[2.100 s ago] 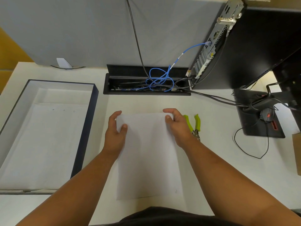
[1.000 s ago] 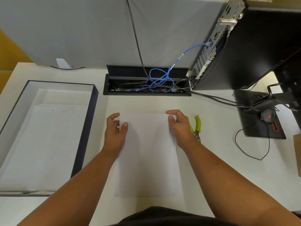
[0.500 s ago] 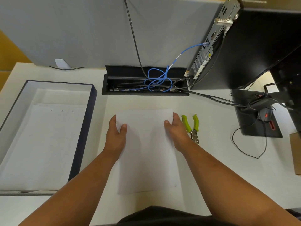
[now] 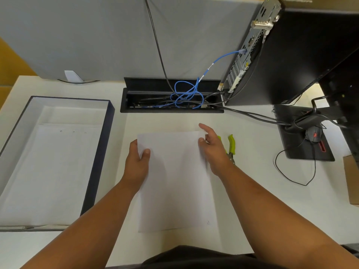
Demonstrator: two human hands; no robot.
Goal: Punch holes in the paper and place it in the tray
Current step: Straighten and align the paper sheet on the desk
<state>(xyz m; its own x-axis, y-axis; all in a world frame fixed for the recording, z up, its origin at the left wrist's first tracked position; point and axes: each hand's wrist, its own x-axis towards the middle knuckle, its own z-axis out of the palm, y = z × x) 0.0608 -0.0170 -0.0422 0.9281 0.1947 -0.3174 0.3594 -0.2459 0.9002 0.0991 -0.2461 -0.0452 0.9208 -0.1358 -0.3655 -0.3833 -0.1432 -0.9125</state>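
Just right of right grip [image 4: 212, 150]: green punch pliers [image 4: 231, 145], handles pointing away; both grips, left [image 4: 137, 162] included, pinching paper [image 4: 174, 181] sides.

1. Paper [image 4: 174, 181]: plain white sheet, portrait orientation, centre of worktop [image 4: 252, 191]; no holes discernible; faint mark near the near right corner; far corners held at left and right edges.
2. Hole punch [image 4: 231, 146]: plier type with lime-green handles, lying flat just right of the sheet's far right corner, partly hidden.
3. Tray [image 4: 97, 162]: dark-walled, white-lined rectangular box at left, well apart from the sheet; holds a white stack, top sheet showing three holes along the far edge.
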